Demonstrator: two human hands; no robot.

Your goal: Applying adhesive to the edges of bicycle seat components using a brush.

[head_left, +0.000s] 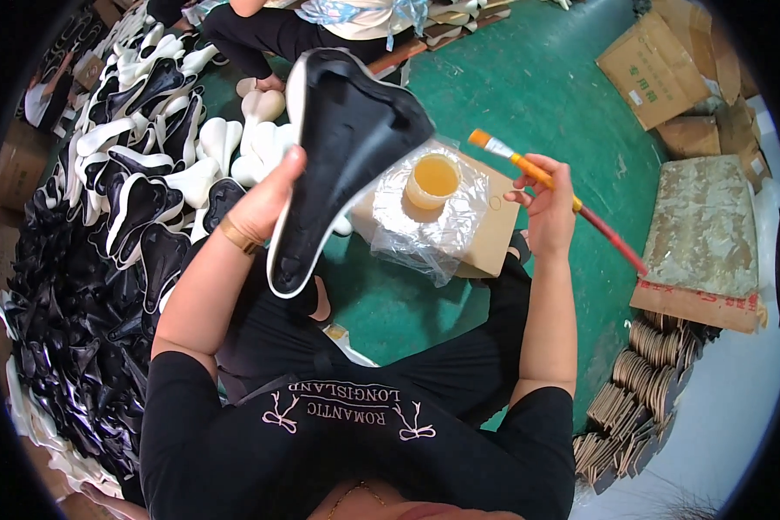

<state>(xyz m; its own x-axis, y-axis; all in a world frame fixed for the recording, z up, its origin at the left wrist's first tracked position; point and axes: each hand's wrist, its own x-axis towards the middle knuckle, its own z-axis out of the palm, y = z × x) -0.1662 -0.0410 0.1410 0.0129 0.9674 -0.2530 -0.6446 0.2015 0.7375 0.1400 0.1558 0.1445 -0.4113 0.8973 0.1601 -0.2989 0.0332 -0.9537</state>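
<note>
1 white-rimmed black bicycle saddle (pixel 348 130) is slanting left of a cup (pixel 418 197) of yellow liquid (pixel 437 176), its hollow side facing up. The left hand (pixel 267 198) is gripping the saddle's left edge, partly hidden behind it. The right hand (pixel 549 208) is pinching a paintbrush (pixel 531 170), bristles pointing leftward. The cup is standing on a film-covered cardboard box (pixel 491 238).

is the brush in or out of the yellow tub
Out: the right hand holds the brush by its handle, and its bristles show clear of the tub.
</note>
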